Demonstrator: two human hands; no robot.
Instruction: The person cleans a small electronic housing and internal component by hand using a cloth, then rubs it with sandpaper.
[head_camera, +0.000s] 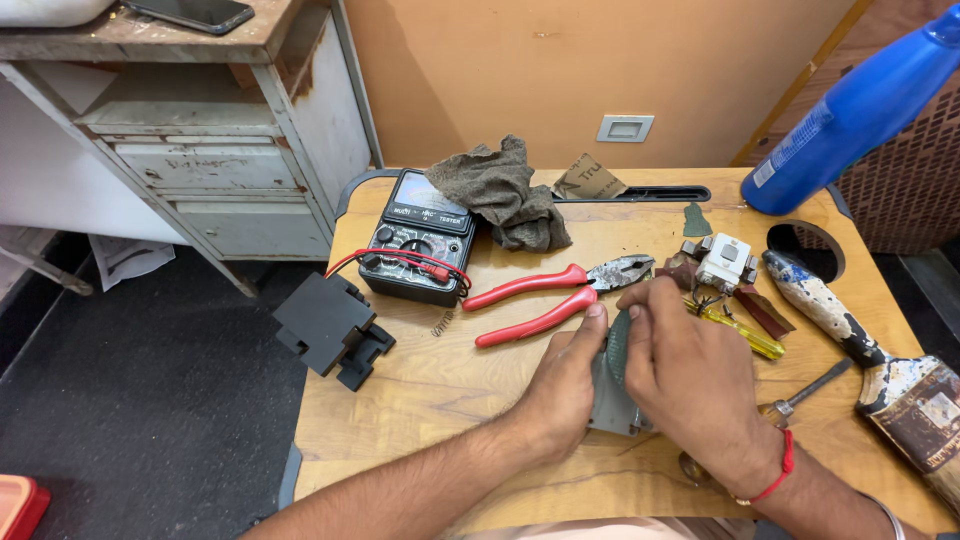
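Fingers (596, 322) of the left hand (565, 385) are closed around the left edge of a grey plastic part (612, 400), thumb on top. The fingers of the right hand (690, 375) are pinched shut on a small dark green piece (618, 345), apparently an abrasive pad or scrap, pressed against the part's upper face. The exact contact area is hidden by the 2 hands.

Location: the grey plastic part rests on the wooden desk (420, 400), near its front edge, between the 2 hands and just below the red-handled pliers (555, 295).

Handling, judged from appearance:
- Grey plastic part: light, rigid, smooth; likely to slide on the wood unless clamped. Hold by the outer edges, as the left hand does.
- Green piece: thin, flexible, very light; hold by pinching its upper edge.

Pose: both forearms enter from the bottom edge and converge. The left wrist lies low near the desk. The right wrist, carrying a red thread band (778, 475), is raised and bent downward.

Nearby: a black multimeter (415, 240) with red lead, a grey cloth (505, 190), a paint-stained brush (880, 360), a white switch module (725, 262), a yellow-handled screwdriver (740, 330).
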